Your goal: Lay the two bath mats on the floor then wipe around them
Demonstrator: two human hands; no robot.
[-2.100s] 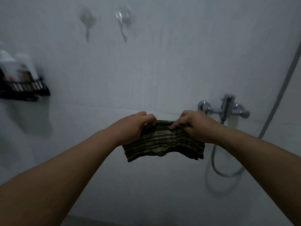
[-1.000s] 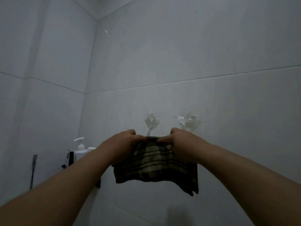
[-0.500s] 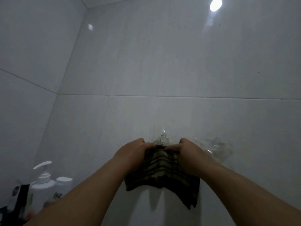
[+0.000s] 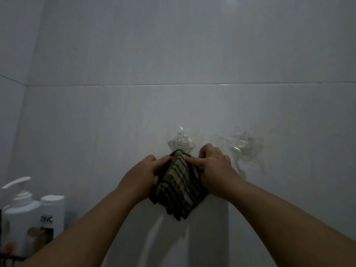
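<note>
Both hands up at the tiled wall [image 4: 134,54]. Left hand [image 4: 143,174] and right hand [image 4: 213,167] each pinch the top edge of the striped cloth [image 4: 179,187], bunched between them, its tip touching the clear hook [image 4: 180,142]. Second clear hook [image 4: 243,146] just right, bare. Pump bottle [image 4: 21,207] and ZNC bottle [image 4: 52,216] low left, well apart. Wall above open.

Dim, bluish, grainy view. A faint glare spot sits at the top of the glossy white tiled wall [image 4: 173,54]. Soft shadows fall below the dark striped cloth [image 4: 179,187] and both forearms. Wide-angle distortion bends tile joints; edges darken.
</note>
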